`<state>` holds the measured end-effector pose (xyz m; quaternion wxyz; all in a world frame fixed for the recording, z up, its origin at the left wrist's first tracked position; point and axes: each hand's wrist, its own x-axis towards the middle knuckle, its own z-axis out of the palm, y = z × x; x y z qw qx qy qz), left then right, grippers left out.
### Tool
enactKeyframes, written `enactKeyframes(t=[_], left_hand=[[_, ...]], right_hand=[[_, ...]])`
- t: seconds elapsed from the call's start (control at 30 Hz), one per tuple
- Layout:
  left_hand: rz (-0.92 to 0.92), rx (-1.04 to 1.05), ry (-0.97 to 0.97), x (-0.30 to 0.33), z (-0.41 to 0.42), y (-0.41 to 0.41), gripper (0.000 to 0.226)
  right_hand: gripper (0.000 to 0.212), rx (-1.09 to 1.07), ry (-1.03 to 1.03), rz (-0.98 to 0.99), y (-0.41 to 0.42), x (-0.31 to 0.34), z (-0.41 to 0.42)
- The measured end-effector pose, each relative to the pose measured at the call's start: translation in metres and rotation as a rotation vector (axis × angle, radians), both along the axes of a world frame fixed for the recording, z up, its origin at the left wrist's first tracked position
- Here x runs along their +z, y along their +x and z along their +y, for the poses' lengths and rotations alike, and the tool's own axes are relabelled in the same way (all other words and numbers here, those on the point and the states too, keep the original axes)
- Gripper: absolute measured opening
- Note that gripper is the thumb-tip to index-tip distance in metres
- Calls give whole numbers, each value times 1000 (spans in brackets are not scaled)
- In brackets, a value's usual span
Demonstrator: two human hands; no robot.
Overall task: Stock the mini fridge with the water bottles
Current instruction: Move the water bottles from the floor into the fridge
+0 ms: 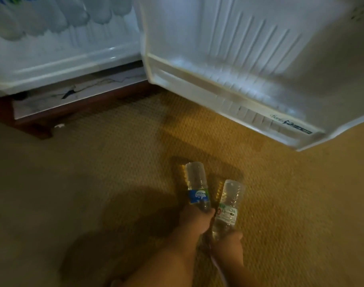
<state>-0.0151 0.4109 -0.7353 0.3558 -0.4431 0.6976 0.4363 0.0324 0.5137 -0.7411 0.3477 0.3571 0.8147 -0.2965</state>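
Note:
Low over the carpet, my left hand (194, 221) grips a clear water bottle with a blue label (196, 184) by its neck end, its base pointing away from me. Beside it, my right hand (228, 245) grips a second clear water bottle with a white and green label (228, 204) the same way. The two bottles lie side by side, nearly touching. The white mini fridge (58, 65) stands open at the upper left, with several water bottles (52, 19) lined up inside, blurred. Its open door (239, 65) swings out at the upper right.
A brown patterned carpet (114, 162) covers the floor. The fridge sits on a dark wooden base (34, 125) with a pale marbled panel. The door's lower shelf rail (228, 102) hangs just beyond the bottles. My shadow falls on the carpet at lower left.

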Motion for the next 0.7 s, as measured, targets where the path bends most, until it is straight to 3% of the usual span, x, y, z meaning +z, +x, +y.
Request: enactKeyframes(t=[0.13, 0.33, 0.5, 0.7], left_hand=[[56, 13, -128, 17, 1, 7, 47], [221, -50, -305, 88, -36, 21, 42], [198, -30, -316, 158, -93, 26, 45], [330, -180, -575, 279, -170, 40, 41]], right_hand=[[37, 54, 38, 115, 1, 14, -2], [50, 210, 131, 380, -6, 86, -5], [34, 443, 17, 574, -32, 166, -30], [29, 614, -105, 690, -49, 268, -99]])
